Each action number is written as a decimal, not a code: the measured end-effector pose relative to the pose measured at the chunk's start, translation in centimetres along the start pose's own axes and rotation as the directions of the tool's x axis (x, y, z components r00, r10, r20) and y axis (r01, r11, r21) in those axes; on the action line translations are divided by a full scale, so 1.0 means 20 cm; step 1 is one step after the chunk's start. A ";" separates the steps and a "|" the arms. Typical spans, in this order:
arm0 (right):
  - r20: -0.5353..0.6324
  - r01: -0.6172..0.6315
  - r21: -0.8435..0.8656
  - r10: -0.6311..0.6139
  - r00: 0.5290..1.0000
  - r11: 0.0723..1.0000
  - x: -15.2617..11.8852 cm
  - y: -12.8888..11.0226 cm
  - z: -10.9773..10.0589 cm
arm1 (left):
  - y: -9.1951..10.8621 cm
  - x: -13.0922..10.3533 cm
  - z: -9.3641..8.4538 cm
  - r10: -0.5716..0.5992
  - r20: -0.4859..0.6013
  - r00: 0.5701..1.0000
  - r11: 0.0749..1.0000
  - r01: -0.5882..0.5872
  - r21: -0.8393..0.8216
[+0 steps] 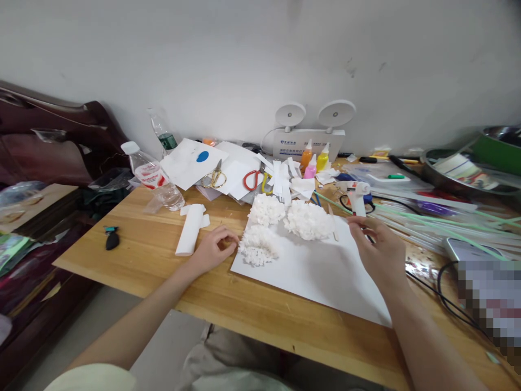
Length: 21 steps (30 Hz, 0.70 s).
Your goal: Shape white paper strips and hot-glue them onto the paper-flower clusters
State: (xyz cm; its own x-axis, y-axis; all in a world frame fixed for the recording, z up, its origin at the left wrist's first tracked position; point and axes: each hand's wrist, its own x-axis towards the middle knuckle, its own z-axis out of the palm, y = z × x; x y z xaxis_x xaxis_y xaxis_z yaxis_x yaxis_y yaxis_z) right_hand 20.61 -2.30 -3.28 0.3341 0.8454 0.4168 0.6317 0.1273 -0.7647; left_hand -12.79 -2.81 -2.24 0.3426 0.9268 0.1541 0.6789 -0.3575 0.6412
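Note:
My left hand [215,248] rests at the left edge of a white sheet [317,277]. Its thumb and forefinger curl together in a pinch beside a crumbly white fluffy clump [257,247]; anything between the tips is too small to make out. Two more fluffy clumps, one at the back left [266,209] and a larger one [308,220], lie on the sheet. Over the sheet's right side, my right hand [378,247] has its fingers closed at the lower end of the handle of a white glue gun [357,196]. A thin pointed stick [335,227] lies by the larger clump.
Left of my left hand lies a white paper tube [190,231] with tabs. A water bottle [157,179], red-handled scissors [251,180], paper strips [280,179] and small paint bottles [306,156] stand or lie behind. Straws [431,217] and a black cable [442,296] crowd the right.

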 end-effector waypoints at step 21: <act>0.001 0.014 0.010 -0.014 1.000 1.000 0.00 0.00 0.00 | -0.02 -0.01 0.02 -0.056 0.075 0.996 0.998 0.053 0.043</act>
State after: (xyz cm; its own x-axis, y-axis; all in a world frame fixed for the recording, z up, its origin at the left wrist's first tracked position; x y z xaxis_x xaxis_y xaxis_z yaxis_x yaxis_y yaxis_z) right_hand 20.64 -2.40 -3.27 0.3240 0.8442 0.4270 0.6296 0.1445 -0.7633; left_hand -12.89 -2.96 -2.74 0.3517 0.9341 0.0610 0.7234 -0.3126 0.6156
